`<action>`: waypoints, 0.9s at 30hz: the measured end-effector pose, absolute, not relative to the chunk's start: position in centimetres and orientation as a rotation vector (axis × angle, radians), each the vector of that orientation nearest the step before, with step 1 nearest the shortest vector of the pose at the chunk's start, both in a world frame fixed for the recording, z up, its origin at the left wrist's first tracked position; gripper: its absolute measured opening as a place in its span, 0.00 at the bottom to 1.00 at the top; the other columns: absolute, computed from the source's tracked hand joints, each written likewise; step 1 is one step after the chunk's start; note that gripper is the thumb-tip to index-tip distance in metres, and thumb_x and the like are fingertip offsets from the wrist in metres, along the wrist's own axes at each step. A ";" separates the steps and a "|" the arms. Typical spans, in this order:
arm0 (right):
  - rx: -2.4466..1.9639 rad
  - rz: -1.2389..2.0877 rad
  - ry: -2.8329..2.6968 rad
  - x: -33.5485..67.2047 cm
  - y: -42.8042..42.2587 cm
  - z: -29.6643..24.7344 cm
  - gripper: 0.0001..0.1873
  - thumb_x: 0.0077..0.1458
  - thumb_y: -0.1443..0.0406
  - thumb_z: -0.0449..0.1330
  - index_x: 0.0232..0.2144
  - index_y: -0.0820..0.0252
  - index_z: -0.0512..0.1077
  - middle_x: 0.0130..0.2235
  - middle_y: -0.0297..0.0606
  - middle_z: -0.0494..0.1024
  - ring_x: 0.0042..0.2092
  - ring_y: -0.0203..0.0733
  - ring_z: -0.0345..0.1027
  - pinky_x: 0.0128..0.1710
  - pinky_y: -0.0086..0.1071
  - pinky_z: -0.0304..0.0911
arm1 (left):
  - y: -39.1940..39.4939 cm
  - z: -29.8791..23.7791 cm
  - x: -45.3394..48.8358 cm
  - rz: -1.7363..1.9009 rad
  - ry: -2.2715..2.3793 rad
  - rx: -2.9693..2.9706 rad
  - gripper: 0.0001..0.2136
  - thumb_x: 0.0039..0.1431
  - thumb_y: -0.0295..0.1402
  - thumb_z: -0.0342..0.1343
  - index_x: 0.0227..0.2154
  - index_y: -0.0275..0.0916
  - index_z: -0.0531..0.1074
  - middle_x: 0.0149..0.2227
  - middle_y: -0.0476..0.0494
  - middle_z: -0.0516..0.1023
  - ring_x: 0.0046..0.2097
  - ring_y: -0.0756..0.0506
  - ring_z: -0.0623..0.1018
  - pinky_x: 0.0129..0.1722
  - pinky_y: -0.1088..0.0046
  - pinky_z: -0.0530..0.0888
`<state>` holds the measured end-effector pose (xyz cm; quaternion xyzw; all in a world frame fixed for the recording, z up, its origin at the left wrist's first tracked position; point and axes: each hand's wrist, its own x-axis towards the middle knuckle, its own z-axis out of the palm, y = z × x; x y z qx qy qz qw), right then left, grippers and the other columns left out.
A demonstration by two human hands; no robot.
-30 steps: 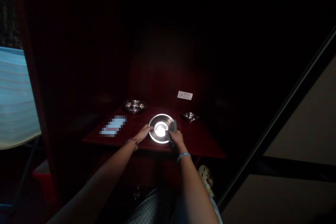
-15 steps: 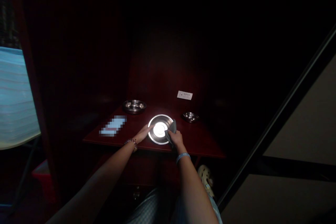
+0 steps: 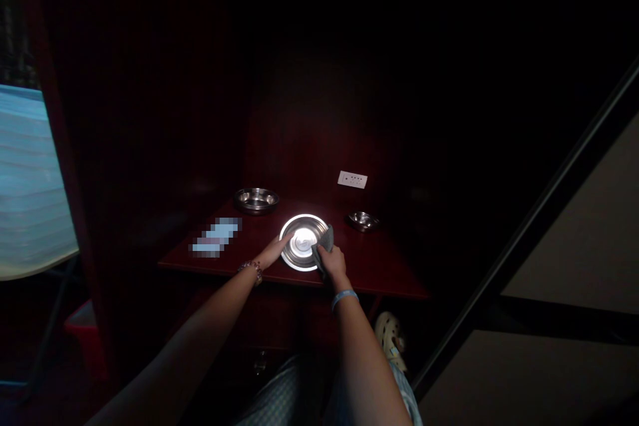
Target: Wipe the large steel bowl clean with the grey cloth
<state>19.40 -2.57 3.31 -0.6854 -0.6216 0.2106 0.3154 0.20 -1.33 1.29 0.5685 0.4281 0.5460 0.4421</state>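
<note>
A round, shiny metal plate [image 3: 303, 260] is at the front middle of the dark red desk [image 3: 379, 266]. My left hand [image 3: 272, 252] grips its left rim, thumb over the inside and the other fingers hidden beneath or behind the edge. In my right hand [image 3: 334, 260] is a grey cloth [image 3: 325, 239], bunched over the plate's right rim. Whether the plate rests flat or is slightly raised, I cannot tell.
A stack of metal dishes [image 3: 256, 200] stands back left, and small metal bowls [image 3: 363, 220] back right. A blurred-out flat item [image 3: 216, 237] lies on the left. A white socket panel [image 3: 352, 179] is on the back wall. Below right is a pale clog [image 3: 388, 334].
The plate has tilted or shifted slightly, so the bright glare in its centre is dimmer. My right hand and the cloth have moved slightly left along the rim.
</note>
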 end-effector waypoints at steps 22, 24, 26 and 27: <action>-1.854 0.495 -1.592 18.3 -3.2 3.6 0.24 0.59 0.54 0.52 0.47 0.65 0.74 0.46 0.52 0.78 0.48 0.51 0.73 0.43 0.33 0.65 | -0.3 0.4 0.0 1.366 1.416 1.470 0.20 0.56 0.45 0.47 0.37 0.34 0.74 0.34 0.37 0.81 0.45 0.40 0.77 0.45 0.69 0.71; -1.866 0.489 -1.594 18.2 -3.4 3.6 0.24 0.59 0.54 0.52 0.47 0.65 0.74 0.45 0.52 0.78 0.48 0.51 0.73 0.43 0.33 0.65 | -0.2 0.3 0.0 1.365 1.417 1.471 0.20 0.56 0.46 0.47 0.36 0.34 0.75 0.33 0.37 0.81 0.44 0.40 0.78 0.44 0.69 0.71; -1.872 0.483 -1.600 18.2 -3.4 3.6 0.24 0.59 0.53 0.51 0.47 0.64 0.74 0.45 0.51 0.78 0.47 0.50 0.73 0.42 0.32 0.65 | -0.1 0.2 -0.1 1.368 1.405 1.494 0.21 0.56 0.46 0.46 0.36 0.33 0.75 0.33 0.37 0.80 0.43 0.40 0.78 0.44 0.68 0.70; -1.874 0.480 -1.601 18.2 -3.4 3.6 0.24 0.59 0.53 0.51 0.47 0.64 0.74 0.45 0.51 0.78 0.47 0.49 0.73 0.42 0.32 0.65 | 0.0 0.1 -0.1 1.367 1.399 1.505 0.21 0.56 0.46 0.46 0.36 0.33 0.75 0.33 0.37 0.80 0.43 0.40 0.78 0.43 0.68 0.70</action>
